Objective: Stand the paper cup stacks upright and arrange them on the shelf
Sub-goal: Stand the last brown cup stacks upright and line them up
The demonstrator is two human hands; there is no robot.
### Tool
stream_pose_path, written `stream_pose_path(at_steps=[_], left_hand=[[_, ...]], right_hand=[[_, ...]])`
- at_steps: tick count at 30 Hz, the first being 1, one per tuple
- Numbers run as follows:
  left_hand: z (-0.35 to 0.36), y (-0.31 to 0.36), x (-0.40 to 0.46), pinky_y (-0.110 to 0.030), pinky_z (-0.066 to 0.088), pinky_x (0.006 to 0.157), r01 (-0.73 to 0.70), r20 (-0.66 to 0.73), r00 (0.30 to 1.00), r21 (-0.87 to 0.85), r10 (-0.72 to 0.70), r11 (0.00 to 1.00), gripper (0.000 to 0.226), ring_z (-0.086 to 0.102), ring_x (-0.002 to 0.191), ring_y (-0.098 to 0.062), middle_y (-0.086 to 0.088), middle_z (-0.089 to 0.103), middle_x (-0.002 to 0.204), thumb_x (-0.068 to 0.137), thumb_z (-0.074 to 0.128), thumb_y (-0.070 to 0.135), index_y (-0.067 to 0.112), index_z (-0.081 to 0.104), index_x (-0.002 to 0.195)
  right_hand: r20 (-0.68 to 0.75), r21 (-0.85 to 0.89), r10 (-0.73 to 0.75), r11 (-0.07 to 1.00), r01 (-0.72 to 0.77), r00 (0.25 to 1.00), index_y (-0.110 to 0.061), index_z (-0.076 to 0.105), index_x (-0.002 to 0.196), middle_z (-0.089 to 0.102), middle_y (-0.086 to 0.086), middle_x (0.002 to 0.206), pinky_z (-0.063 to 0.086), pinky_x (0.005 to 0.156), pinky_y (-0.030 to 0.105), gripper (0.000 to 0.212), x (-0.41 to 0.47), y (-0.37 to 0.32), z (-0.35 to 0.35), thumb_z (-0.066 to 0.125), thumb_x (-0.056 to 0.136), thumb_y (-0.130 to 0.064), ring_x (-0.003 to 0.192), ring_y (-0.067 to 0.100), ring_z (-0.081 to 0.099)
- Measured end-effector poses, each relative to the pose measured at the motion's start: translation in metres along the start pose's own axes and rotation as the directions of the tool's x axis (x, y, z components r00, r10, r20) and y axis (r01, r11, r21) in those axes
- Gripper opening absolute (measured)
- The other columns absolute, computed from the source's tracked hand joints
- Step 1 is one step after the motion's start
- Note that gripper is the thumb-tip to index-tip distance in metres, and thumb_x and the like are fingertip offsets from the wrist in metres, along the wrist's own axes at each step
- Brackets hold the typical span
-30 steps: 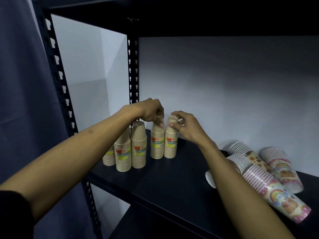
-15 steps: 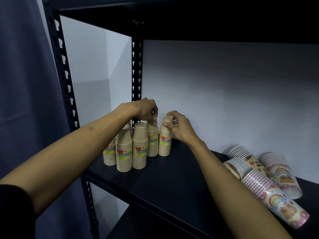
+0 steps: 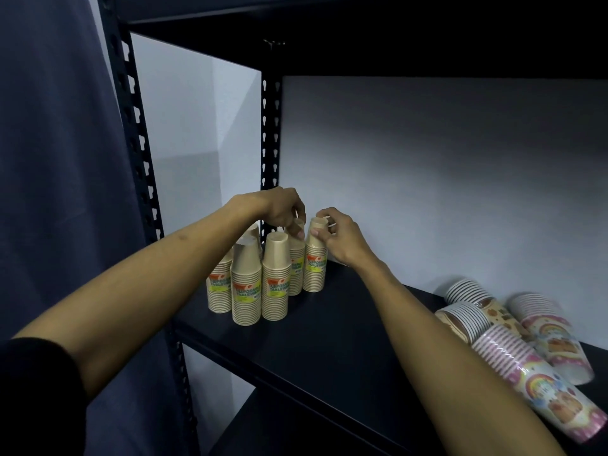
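At the shelf's point(image 3: 329, 343) back-left corner, I've slid 2 kraft stacks back beside the other 4, left hand point(image 3: 279, 209) pinching one top point(image 3: 297, 258), right hand point(image 3: 339, 236) the other point(image 3: 314, 264); 4 patterned stacks point(image 3: 526, 350) at the right end lie toppled.
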State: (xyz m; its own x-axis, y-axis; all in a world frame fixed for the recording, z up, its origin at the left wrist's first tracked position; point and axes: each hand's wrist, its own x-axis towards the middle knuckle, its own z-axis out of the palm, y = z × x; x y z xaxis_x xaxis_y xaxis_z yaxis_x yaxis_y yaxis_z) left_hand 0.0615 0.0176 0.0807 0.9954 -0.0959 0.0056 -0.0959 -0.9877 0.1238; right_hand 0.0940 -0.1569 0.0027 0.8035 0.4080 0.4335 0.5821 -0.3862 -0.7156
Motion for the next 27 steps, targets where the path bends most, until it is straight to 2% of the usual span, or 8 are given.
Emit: stream_pose_path(at_steps=[4,8,11,14,17,20,23,27], left_hand=[[0.003,-0.001,0.001,-0.042,0.054,0.095,0.016,0.032,0.999,-0.014,-0.016,1.000,0.052,0.068,0.101,-0.026,-0.004,0.069,0.118,0.078,0.081,0.045,0.020,0.068,0.122],[0.005,-0.001,-0.002,-0.041,0.049,0.102,0.039,0.039,0.998,0.014,-0.040,0.999,0.061,0.062,0.113,-0.027,-0.006,0.064,0.127,0.080,0.078,0.049,0.018,0.063,0.130],[0.006,0.000,-0.004,-0.042,0.049,0.102,0.047,0.034,0.998,0.015,-0.048,0.999,0.062,0.061,0.114,-0.028,-0.006,0.063,0.130,0.079,0.078,0.052,0.020,0.062,0.130],[0.008,0.002,-0.007,-0.042,0.049,0.101,0.055,0.020,0.998,0.004,-0.055,0.998,0.064,0.060,0.115,-0.028,-0.005,0.061,0.134,0.079,0.078,0.052,0.022,0.059,0.133],[0.007,0.007,-0.011,-0.038,0.048,0.101,0.018,-0.039,0.999,-0.018,-0.019,1.000,0.065,0.060,0.118,-0.027,-0.005,0.060,0.136,0.083,0.076,0.048,0.021,0.054,0.138],[0.003,0.019,-0.020,-0.037,0.046,0.098,-0.047,-0.167,0.985,0.025,0.050,0.999,0.060,0.057,0.122,-0.028,-0.008,0.058,0.139,0.088,0.072,0.042,0.018,0.052,0.139],[0.001,0.039,-0.036,-0.038,0.043,0.100,-0.142,-0.297,0.943,0.055,0.152,0.988,0.053,0.052,0.126,-0.027,-0.009,0.057,0.139,0.091,0.069,0.042,0.018,0.055,0.136],[0.026,0.073,-0.056,-0.037,0.045,0.102,-0.289,-0.359,0.900,-0.075,0.245,0.954,0.048,0.056,0.123,-0.022,-0.004,0.061,0.135,0.091,0.067,0.044,0.021,0.059,0.131]], right_hand=[[0.002,0.009,-0.003,1.000,0.003,1.000,-0.015,0.059,0.118,0.059,-0.001,0.107,0.043,0.066,0.013,0.024,-0.002,0.002,0.000,0.063,0.095,-0.015,0.090,0.012,0.057],[0.014,-0.010,-0.019,1.000,0.019,1.000,-0.015,0.059,0.122,0.059,0.000,0.110,0.044,0.069,0.014,0.025,-0.002,0.002,0.002,0.060,0.097,-0.015,0.095,0.015,0.057],[0.013,0.000,-0.006,1.000,0.006,1.000,-0.015,0.058,0.128,0.062,0.004,0.118,0.046,0.078,0.021,0.031,-0.001,0.004,0.004,0.060,0.097,-0.016,0.103,0.019,0.059],[0.026,0.025,0.019,0.999,-0.020,0.999,-0.016,0.052,0.139,0.057,0.009,0.136,0.046,0.090,0.026,0.043,-0.002,0.006,0.004,0.060,0.097,-0.018,0.120,0.025,0.057],[0.047,0.072,0.058,0.996,-0.061,0.997,-0.021,0.038,0.151,0.046,0.007,0.150,0.043,0.098,0.027,0.055,-0.011,0.008,0.004,0.058,0.099,-0.019,0.132,0.023,0.050],[0.018,0.126,0.109,0.986,-0.110,0.994,-0.021,0.035,0.152,0.049,0.008,0.147,0.044,0.100,0.029,0.059,-0.025,0.012,0.000,0.059,0.098,-0.022,0.130,0.022,0.051],[-0.013,0.040,0.132,0.991,-0.131,0.991,-0.021,0.043,0.147,0.056,0.005,0.137,0.045,0.097,0.027,0.051,-0.046,0.015,-0.012,0.059,0.098,-0.028,0.124,0.019,0.055],[-0.086,-0.180,0.097,0.977,-0.111,0.992,-0.016,0.055,0.136,0.062,0.004,0.131,0.039,0.096,0.023,0.040,-0.094,0.025,-0.040,0.058,0.098,-0.028,0.123,0.018,0.055]])
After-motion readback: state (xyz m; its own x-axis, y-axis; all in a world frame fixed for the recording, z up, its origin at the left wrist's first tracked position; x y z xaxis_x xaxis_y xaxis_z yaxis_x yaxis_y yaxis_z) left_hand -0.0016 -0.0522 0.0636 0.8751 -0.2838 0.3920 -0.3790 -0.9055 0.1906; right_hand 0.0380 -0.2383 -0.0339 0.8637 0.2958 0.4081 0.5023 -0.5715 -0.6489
